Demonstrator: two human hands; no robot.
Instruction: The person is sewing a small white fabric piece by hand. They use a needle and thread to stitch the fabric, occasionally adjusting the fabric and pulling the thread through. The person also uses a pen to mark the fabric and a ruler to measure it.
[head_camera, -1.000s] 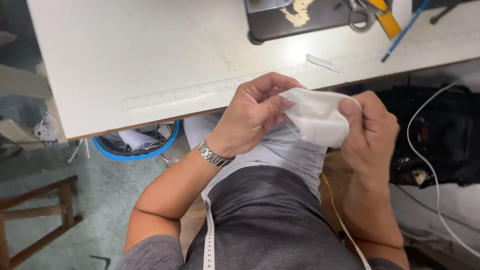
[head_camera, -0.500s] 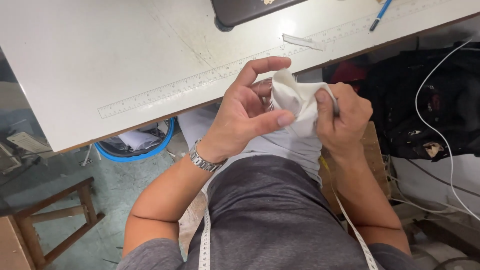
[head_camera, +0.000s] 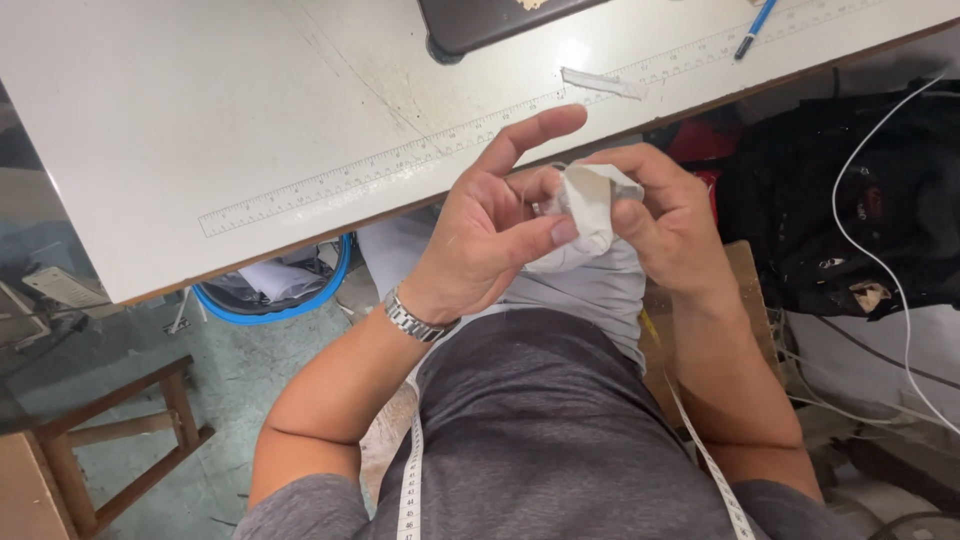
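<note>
A white worktable (head_camera: 150, 120) with a ruler strip (head_camera: 420, 155) printed along its near edge is filling the top of the view, above a green floor where a blue-rimmed bin (head_camera: 275, 295) is sitting under the table edge and a wooden stool frame (head_camera: 120, 440) is standing to the left. A dark tray (head_camera: 490, 25), a scrap of white tape (head_camera: 603, 83) and a blue pen (head_camera: 755, 25) are lying on the tabletop. Just below the table edge, the person is holding a small bunched piece of white fabric (head_camera: 585, 215) over the lap. The left hand (head_camera: 490, 235), wearing a metal wristwatch (head_camera: 412, 317), is pressing its thumb against the cloth while its index finger is stretching out straight. The right hand (head_camera: 670, 215) is curling its fingers around the fabric's other side, gripping it. A white measuring tape (head_camera: 410, 490) is hanging round the person's neck, over a grey shirt.
</note>
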